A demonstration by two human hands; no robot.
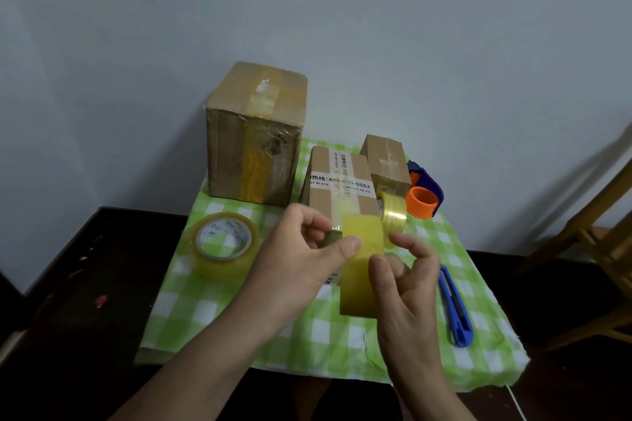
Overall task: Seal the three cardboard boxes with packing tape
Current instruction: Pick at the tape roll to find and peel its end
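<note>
1. Left hand [301, 259] and right hand [403, 287] both pinch the tape roll [362, 266], held just before the printed box [342, 188].
2. Fingers clamped on the roll's rim.
3. Judgement: roll light, stiff; film sticky, best gripped by the free end.

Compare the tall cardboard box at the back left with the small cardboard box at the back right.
The tall brown cardboard box is far larger than the small brown cardboard box. The tall one carries yellowish tape down its front; the small one has clear tape crossing its top. Both stand closed on the green checked cloth.
</note>
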